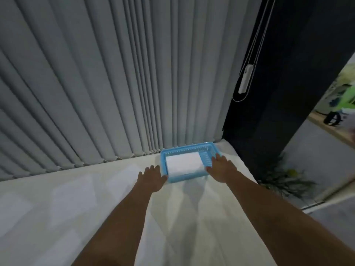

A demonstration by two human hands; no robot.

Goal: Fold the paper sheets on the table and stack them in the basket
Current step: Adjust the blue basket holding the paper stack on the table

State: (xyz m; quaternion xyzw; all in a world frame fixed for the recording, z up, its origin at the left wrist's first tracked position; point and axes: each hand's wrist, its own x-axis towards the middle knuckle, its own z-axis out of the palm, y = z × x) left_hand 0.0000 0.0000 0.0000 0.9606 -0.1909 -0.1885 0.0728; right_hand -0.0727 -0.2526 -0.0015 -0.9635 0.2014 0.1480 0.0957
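A blue plastic basket [184, 149] stands at the far edge of the white table [107, 223], close to the blinds. A folded white paper stack [183, 164] lies inside it, towards the left. My left hand [152, 176] lies flat beside the basket's front left corner, fingers spread, thumb touching the rim. My right hand [221, 167] rests over the basket's right front corner, fingers extended along the right wall and thumb pointing inward. Neither hand holds paper. Faint pale sheets [73, 198] seem to lie flat on the left of the table, hard to tell from its surface.
Grey vertical blinds [115, 83] hang right behind the table. A dark wall panel [278, 112] with a blind cord and its white weight [244, 79] stands at the right. The table's right edge drops to the floor, where a plant [286, 179] stands.
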